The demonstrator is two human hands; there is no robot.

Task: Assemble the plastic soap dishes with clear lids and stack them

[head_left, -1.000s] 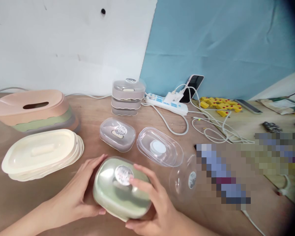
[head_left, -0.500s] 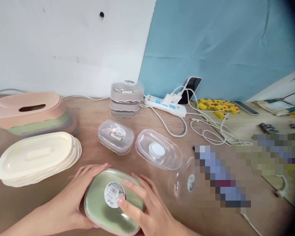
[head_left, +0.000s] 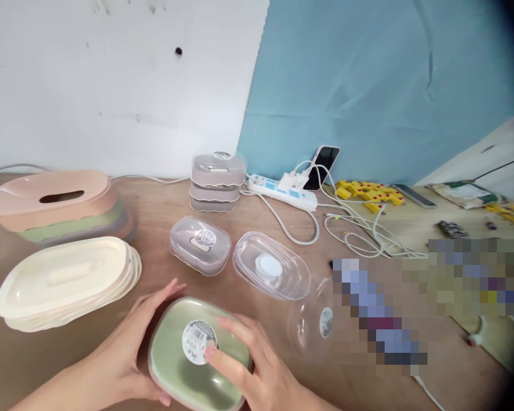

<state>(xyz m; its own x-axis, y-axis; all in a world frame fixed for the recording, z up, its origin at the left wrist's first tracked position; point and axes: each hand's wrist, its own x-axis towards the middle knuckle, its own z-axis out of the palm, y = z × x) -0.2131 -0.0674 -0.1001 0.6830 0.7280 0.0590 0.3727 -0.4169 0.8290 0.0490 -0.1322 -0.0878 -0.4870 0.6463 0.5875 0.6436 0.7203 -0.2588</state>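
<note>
A green plastic box under a clear lid (head_left: 171, 354), with a round barcode label on top, is at the bottom middle. My right hand (head_left: 265, 365) grips its right side, two fingertips resting on the lid near the label. Beside the left edge of the box, my left hand (head_left: 124, 348) is spread, its fingers a little apart from the lid and its thumb low at the near side. Beyond the box sits a mauve box with a clear lid and label (head_left: 184, 242). Right of that lie nested clear lids (head_left: 297, 279) and another clear lid (head_left: 302, 328).
Cream oval lids (head_left: 29, 285) are piled at left, before stacked pink, green and grey covers (head_left: 17, 197). Mauve boxes (head_left: 214, 194) stand stacked at the back. A power strip (head_left: 304, 200), a propped phone (head_left: 328, 157), white cables (head_left: 360, 242) and yellow pieces (head_left: 368, 194) lie right.
My left hand has loosened, its fingers moving slightly left and off the lid's edge. My right hand keeps its hold on the green box. The camera view has shifted a little.
</note>
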